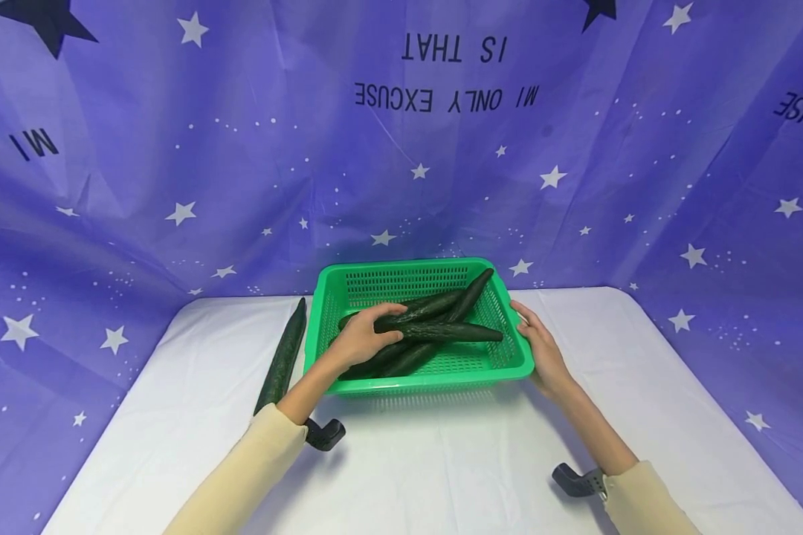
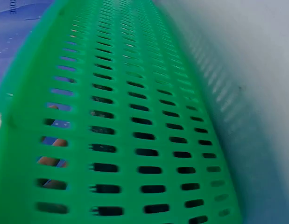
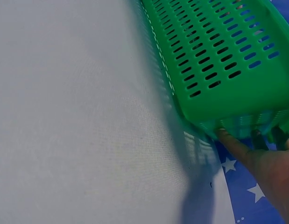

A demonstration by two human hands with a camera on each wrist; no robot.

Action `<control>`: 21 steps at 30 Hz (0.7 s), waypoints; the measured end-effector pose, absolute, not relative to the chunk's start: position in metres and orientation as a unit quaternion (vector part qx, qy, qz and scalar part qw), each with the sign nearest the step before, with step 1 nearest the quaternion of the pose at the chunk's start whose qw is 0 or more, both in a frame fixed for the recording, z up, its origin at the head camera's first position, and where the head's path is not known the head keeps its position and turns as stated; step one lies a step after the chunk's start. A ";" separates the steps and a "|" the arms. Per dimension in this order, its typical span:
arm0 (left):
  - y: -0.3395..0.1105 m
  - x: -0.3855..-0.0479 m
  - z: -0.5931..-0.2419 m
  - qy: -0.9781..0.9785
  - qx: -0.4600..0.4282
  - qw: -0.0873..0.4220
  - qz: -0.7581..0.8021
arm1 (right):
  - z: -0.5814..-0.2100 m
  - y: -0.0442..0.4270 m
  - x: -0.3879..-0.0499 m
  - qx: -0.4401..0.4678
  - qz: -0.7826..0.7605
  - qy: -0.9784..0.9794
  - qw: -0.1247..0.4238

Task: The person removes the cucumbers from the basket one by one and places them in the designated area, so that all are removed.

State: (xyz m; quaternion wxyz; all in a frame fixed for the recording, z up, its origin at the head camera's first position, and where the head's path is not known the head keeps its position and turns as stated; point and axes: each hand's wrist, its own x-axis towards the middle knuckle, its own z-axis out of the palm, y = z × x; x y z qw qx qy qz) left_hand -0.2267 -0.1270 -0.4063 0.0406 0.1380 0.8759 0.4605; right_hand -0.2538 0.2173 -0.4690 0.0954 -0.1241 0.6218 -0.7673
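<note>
A green plastic basket (image 1: 435, 384) with slotted walls holds several dark green cucumbers, some crossing over others. My left hand (image 1: 364, 338) reaches into its left half and grips one cucumber (image 1: 451, 331) near its left end, thumb on the near side and fingers on the far side. In the left wrist view the basket wall (image 2: 121, 135) hides most of that hand. At the basket's right end is my right hand (image 1: 545, 357), its extended fingers touching the outside of the end wall, as the right wrist view of the hand (image 3: 270, 172) also shows.
Another cucumber (image 1: 284, 357) lies on the white tablecloth (image 1: 455, 475) left of the basket, partly behind my left forearm. A purple curtain (image 1: 401, 163) with stars and lettering hangs behind and at the sides. Each wrist bears a dark camera mount (image 1: 578, 481).
</note>
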 end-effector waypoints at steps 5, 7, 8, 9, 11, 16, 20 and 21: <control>-0.123 -0.234 -0.410 0.889 0.140 0.058 0.431 | -0.468 0.219 -0.253 -0.128 -0.763 0.627 0.094; -0.121 -0.237 -0.410 0.893 0.144 0.062 0.422 | -0.468 0.220 -0.253 -0.127 -0.761 0.629 0.092; -0.121 -0.238 -0.410 0.895 0.145 0.067 0.417 | -0.468 0.220 -0.253 -0.127 -0.760 0.630 0.091; -0.120 -0.240 -0.410 0.897 0.148 0.071 0.411 | -0.468 0.221 -0.253 -0.126 -0.760 0.631 0.091; -0.119 -0.243 -0.411 0.901 0.152 0.084 0.397 | -0.468 0.221 -0.253 -0.129 -0.760 0.631 0.091; -0.117 -0.248 -0.413 0.914 0.166 0.109 0.353 | -0.470 0.221 -0.253 -0.134 -0.758 0.631 0.094; -0.116 -0.253 -0.416 0.926 0.171 0.112 0.318 | -0.470 0.220 -0.253 -0.136 -0.755 0.634 0.095; -0.116 -0.254 -0.416 0.928 0.172 0.112 0.311 | -0.470 0.220 -0.253 -0.137 -0.754 0.635 0.095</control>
